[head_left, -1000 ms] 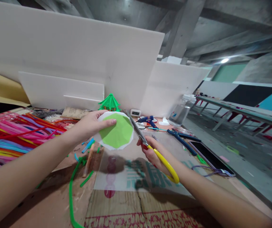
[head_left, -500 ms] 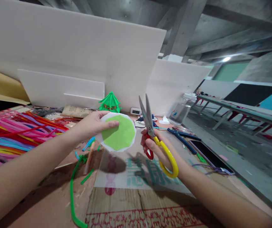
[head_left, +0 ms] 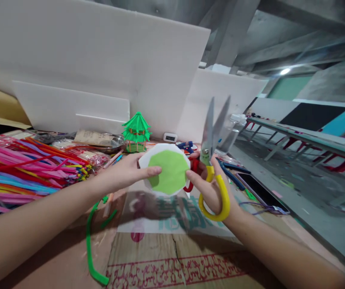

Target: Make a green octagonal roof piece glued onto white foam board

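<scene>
Dim, greyish indoor light, with one ceiling lamp (head_left: 284, 71) glowing at upper right. The white boards (head_left: 100, 60) look bright without glare. Soft shadows lie on the surface (head_left: 160, 249). The scissors (head_left: 211, 134) are motion-blurred. Straight lines bend near the frame edges, and the right corners darken.

Both forearms are bare and come from the lower corners toward one grip in the middle. The left hand (head_left: 127, 172) is closed on the left edge of a paper disc (head_left: 169, 170): its thumb lies flat over the front face and the other fingers are hidden behind the disc. The left wrist is nearly straight. The right hand (head_left: 210, 188) is just right of this grip and holds scissors (head_left: 206, 157). Its fingers pass through the yellow loop below the grip, and the thumb reaches left to touch the disc's right edge. The right wrist bends a little upward, so the blades rise above both hands.
</scene>
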Available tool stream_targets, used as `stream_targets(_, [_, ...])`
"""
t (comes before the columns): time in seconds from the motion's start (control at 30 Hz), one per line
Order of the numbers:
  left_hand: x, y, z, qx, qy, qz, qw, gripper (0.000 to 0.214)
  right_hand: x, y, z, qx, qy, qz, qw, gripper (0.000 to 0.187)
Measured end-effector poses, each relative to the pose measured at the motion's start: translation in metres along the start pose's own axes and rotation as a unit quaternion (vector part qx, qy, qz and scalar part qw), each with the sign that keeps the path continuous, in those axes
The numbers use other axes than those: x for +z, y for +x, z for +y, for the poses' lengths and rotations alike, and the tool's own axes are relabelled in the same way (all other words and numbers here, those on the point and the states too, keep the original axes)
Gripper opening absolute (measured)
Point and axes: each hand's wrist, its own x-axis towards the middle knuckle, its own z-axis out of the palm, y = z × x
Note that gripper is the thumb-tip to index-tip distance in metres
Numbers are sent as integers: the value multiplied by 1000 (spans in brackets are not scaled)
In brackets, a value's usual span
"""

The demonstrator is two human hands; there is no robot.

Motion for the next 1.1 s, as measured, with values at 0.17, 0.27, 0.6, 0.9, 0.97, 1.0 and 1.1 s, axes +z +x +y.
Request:
stream_targets(0.17, [3,1,-5,44,-21,35,998,41,-9,7,-4,-3,-21,-43,999,33])
stream_targets(0.27, [-7,1,1,63,-21,103,992,45,-13,5,0,12,-39,-120,992,36])
stream_targets(0.6, [-38,8,1,36,-33,139,989,54,-13,-1,29,27,-40,-206,977,49])
stream_targets(0.9, [-41,7,7,26,2,136,990,60,-10,-4,23,69,-17,-224,972,52])
stream_targets(0.97, [-43,8,7,33,0,128,991,58,-10,-5,24,76,-15,-220,973,54])
stream_targets(1.0, [-44,8,6,37,-1,126,991,57,-10,-5,24,80,-15,-217,973,54])
stream_targets(1.1, [-45,9,5,43,-4,121,992,56,-9,-6,23,88,-17,-209,974,54])
